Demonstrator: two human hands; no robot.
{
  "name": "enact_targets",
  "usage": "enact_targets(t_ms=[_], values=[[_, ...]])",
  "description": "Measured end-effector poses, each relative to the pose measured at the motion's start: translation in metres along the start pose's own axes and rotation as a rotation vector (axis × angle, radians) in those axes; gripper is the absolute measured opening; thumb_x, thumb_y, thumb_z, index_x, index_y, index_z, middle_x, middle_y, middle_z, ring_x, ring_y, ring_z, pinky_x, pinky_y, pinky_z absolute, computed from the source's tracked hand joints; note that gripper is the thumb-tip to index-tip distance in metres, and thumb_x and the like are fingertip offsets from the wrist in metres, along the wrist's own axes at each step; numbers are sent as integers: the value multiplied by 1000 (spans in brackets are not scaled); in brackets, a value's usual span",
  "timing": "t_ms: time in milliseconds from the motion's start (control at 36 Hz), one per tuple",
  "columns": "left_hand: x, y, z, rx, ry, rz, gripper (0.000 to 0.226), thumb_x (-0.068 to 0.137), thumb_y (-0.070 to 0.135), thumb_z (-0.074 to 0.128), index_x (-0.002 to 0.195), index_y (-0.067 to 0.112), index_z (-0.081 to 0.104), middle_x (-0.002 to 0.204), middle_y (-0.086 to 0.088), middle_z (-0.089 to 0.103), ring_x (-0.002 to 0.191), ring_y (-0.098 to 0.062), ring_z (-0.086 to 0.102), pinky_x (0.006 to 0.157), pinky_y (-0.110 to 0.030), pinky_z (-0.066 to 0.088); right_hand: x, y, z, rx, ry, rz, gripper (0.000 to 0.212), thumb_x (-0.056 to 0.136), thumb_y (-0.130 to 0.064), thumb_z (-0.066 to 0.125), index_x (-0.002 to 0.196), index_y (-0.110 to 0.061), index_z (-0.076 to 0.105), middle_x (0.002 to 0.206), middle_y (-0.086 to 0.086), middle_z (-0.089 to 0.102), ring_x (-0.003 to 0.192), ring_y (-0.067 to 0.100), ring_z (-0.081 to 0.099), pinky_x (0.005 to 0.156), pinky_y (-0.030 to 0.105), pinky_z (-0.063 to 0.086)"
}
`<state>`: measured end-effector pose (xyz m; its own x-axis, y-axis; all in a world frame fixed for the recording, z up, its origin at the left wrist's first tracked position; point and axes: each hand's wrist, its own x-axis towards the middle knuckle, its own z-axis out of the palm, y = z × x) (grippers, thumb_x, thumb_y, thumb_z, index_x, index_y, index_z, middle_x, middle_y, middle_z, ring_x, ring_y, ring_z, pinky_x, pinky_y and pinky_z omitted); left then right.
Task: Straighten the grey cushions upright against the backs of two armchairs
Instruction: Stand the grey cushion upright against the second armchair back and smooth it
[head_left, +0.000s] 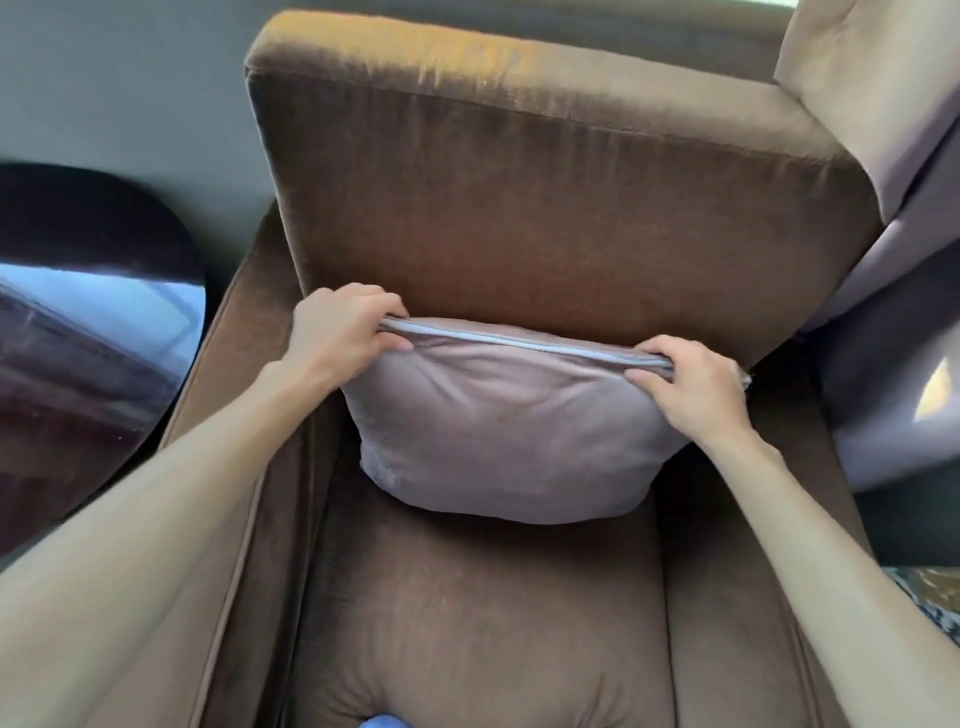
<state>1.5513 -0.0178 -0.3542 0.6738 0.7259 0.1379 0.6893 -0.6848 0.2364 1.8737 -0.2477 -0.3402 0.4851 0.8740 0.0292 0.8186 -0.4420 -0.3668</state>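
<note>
A grey cushion (509, 426) stands upright on the seat of a brown velvet armchair (545, 197), its back face against the chair's backrest. Its zipped top edge runs from left to right. My left hand (343, 332) is shut on the cushion's top left corner. My right hand (691, 384) is shut on the top right corner. Both forearms reach in from the bottom of the view. The cushion's lower edge rests where the seat meets the backrest.
A dark glossy round side table (88, 332) stands left of the armchair. A lighter grey-beige upholstered seat (893, 260) is close on the right. A patterned rug (930, 597) shows at the lower right. A grey wall lies behind the chair.
</note>
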Motion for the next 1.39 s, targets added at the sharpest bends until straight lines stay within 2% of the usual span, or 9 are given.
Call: enact_targets(t_ms=[167,500,611,694,861,1028,1139,1278,1389], values=[[-10,-24,-12,-54,94,-185,7,81,36,74,82,30,72,84,8,69,91,-22,66,71,-33,41,-12,45,-23,25,42,150,13,82,-6,75,95,-8,76,92,12,74,92,33,67,80,27,41],[-30,-36,4,-361,242,-355,2,87,28,73,88,28,74,87,6,68,90,-19,59,79,-38,48,-16,28,-25,-182,75,274,10,92,-20,65,99,-22,71,99,4,71,105,34,62,90,45,38],[-61,-50,28,-600,348,-535,13,90,20,70,86,32,69,81,13,67,75,0,59,75,-10,43,-25,3,-16,-181,182,273,32,83,-1,55,104,-19,71,103,7,71,106,34,60,99,49,33],[-81,-54,53,-734,364,-715,14,94,31,62,81,32,67,74,12,70,66,-3,62,68,-19,48,-25,-37,-8,-124,234,136,49,69,-4,42,106,-14,72,107,7,72,107,35,62,102,52,36],[-110,-40,110,-933,54,-953,45,102,57,35,93,31,71,74,4,72,57,-15,65,58,-32,41,-3,-144,34,363,15,-139,23,92,-8,62,112,-17,71,110,-6,70,108,11,62,99,23,46],[-122,-31,155,-1327,-217,-1200,68,101,66,19,138,24,57,94,-12,77,44,-17,55,33,-21,24,30,-235,79,270,-205,-352,44,91,-35,69,130,-16,63,128,-2,67,119,17,60,106,38,46],[-119,-40,177,-1320,-326,-1245,74,99,70,14,143,24,53,56,-13,62,40,-15,48,38,-23,32,42,-267,104,114,-255,-375,38,94,-46,60,126,-25,62,122,-4,67,114,21,59,97,44,48],[-109,-47,205,-1294,-408,-1248,86,99,69,14,116,9,74,69,-8,72,57,-22,66,62,-33,57,47,-273,119,168,-217,-304,17,95,-30,61,104,-30,75,102,-6,71,102,21,60,91,43,46],[-105,-45,214,-1148,-426,-1274,90,99,68,6,111,11,75,82,-12,77,74,-26,73,79,-33,56,54,-275,111,457,-113,-202,15,88,-13,69,93,-20,81,94,-5,77,87,7,63,79,9,42]])
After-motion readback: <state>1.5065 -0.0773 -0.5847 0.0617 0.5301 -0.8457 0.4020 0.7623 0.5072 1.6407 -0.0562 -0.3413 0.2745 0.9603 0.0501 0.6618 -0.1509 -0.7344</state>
